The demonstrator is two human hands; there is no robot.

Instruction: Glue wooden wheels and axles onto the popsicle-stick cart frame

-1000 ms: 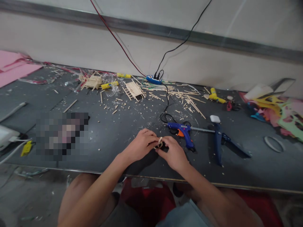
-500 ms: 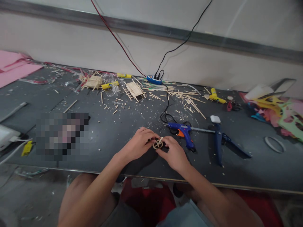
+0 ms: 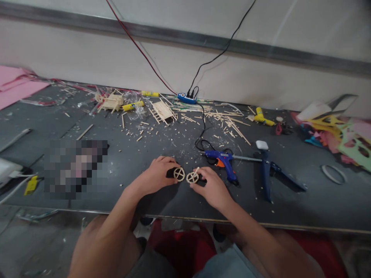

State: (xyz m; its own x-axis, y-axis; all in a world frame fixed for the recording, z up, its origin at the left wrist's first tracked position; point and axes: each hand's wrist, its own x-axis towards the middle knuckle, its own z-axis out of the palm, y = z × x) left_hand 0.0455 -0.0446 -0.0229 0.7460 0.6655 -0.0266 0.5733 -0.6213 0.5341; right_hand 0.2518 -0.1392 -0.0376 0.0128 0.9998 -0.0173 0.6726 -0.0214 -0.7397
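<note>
My left hand (image 3: 158, 175) holds a small round wooden wheel with crossed spokes (image 3: 179, 174) by its left edge, just above the dark table (image 3: 139, 154). My right hand (image 3: 211, 188) grips a second wooden wheel (image 3: 192, 177), which has a short stick poking up from it. The two wheels sit side by side, a small gap between them, near the table's front edge.
A blue glue gun (image 3: 223, 161) lies just right of my right hand, its black cord running back to a power strip (image 3: 187, 98). Blue-handled cutters (image 3: 268, 172) lie further right. Loose sticks (image 3: 228, 119), stick frames (image 3: 162, 110), yellow tubes and coloured foam shapes (image 3: 342, 135) litter the back.
My hands have drawn apart. The piece held together between them is now two separate wheels, the left one moved left in my left hand.
</note>
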